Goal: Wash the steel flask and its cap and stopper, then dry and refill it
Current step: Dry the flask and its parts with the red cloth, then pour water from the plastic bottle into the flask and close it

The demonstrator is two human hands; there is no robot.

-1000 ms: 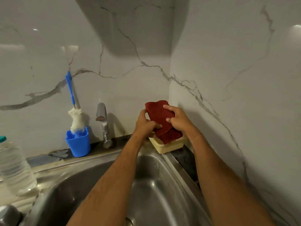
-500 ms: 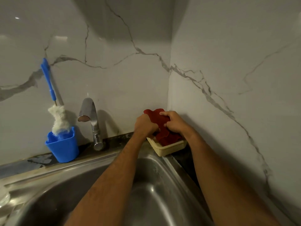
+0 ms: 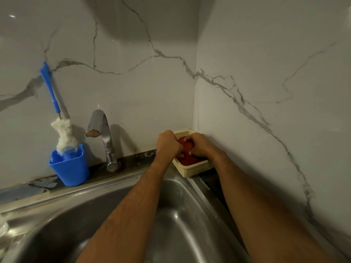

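Putting the red cloth in the little basket

The sink (image 3: 106, 221) fills the bottom of the view, with the tap (image 3: 103, 133) and a blue cup (image 3: 69, 168) holding a brush (image 3: 64, 137) behind it. In the corner sits a cream basket (image 3: 191, 172). Both hands are down in it, the left hand (image 3: 168, 144) and right hand (image 3: 200, 147) curled tight on the red cloth (image 3: 187, 149). I can't see the flask, cap or stopper anywhere here. I think it's best to press the cloth flat and low, so none hangs over the edge and it won't slip into the wet sink.
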